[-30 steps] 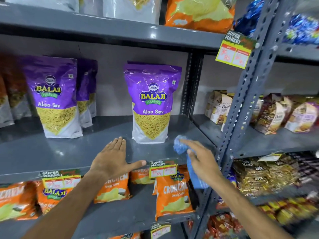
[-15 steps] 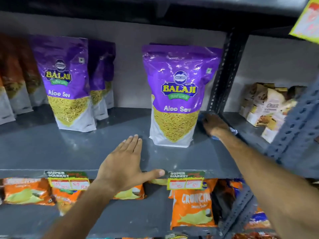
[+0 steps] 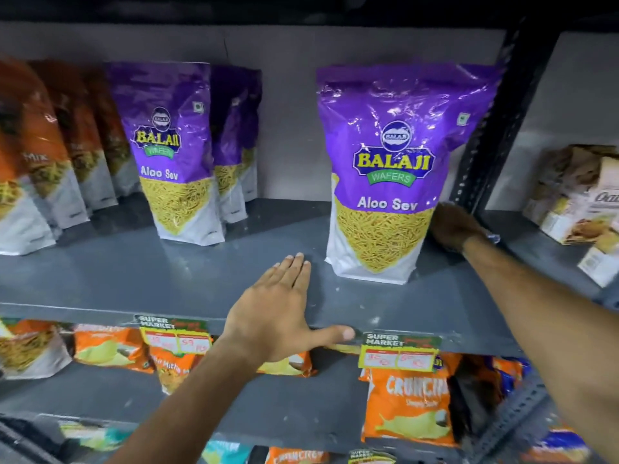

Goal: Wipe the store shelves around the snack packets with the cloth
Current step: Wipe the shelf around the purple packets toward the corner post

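A purple Aloo Sev packet (image 3: 392,169) stands upright on the grey shelf (image 3: 167,279). My right hand (image 3: 455,227) reaches deep along the shelf to the right of that packet, pressed down on the blue cloth (image 3: 493,236), of which only a small corner shows past the wrist. My left hand (image 3: 281,313) lies flat with fingers spread on the shelf's front edge, thumb hooked over the lip, just left of the packet. More purple packets (image 3: 170,152) stand further left.
Orange-brown packets (image 3: 30,169) line the far left of the shelf. A dark perforated upright (image 3: 492,128) stands right behind my right hand. Boxes (image 3: 576,195) fill the neighbouring shelf. Orange snack bags (image 3: 408,410) and price tags (image 3: 398,351) sit below.
My right hand carried the cloth from the shelf's front edge to the back right, beside the purple packet. My left hand stayed planted on the edge. The view moved closer.
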A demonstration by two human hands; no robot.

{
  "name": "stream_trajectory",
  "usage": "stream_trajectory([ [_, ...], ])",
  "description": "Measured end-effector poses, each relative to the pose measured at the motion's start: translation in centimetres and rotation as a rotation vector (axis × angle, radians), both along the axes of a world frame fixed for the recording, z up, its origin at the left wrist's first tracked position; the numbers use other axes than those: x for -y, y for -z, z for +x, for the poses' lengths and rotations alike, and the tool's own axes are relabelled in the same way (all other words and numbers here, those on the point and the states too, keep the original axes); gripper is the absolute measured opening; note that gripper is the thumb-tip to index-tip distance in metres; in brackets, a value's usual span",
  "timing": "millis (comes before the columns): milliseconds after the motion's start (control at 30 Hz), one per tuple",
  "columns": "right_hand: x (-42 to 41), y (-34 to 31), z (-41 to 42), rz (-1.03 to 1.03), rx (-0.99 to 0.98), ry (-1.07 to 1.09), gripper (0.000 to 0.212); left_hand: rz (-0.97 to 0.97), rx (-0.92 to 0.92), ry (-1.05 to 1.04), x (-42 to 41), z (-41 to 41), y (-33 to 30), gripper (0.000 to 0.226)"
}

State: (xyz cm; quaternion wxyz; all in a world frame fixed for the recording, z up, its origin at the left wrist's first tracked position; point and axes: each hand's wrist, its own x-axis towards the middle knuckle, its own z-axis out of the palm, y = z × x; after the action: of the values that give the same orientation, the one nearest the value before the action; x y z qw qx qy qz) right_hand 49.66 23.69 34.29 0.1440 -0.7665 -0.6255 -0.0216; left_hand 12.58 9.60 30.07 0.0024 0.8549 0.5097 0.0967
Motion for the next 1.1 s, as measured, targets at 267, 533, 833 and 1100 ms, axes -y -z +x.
stream_trajectory([
  [267, 10.5, -0.3, -2.5, 0.069, -0.034, 0.039, 0.031, -0.03, 0.003, -0.004, 0.5, 0.1, -0.5, 0.141],
  [533, 19.1, 1.6, -6.5, 0.026, -0.042, 0.035, 0.046, 0.005, -0.036, 0.019, 2.2, -0.2, -0.6, 0.137],
  [833, 25.1, 4.4, -14.2, 0.34, 0.067, -0.18, 0.043, 0.187, -0.15, 0.1, 6.5, -5.2, 1.4, 0.112],
  [1100, 22.2, 4.6, -24.3, 0.325, 0.072, -0.388, 0.043, 0.243, -0.103, -0.032, 7.7, -13.4, 2.8, 0.105],
])
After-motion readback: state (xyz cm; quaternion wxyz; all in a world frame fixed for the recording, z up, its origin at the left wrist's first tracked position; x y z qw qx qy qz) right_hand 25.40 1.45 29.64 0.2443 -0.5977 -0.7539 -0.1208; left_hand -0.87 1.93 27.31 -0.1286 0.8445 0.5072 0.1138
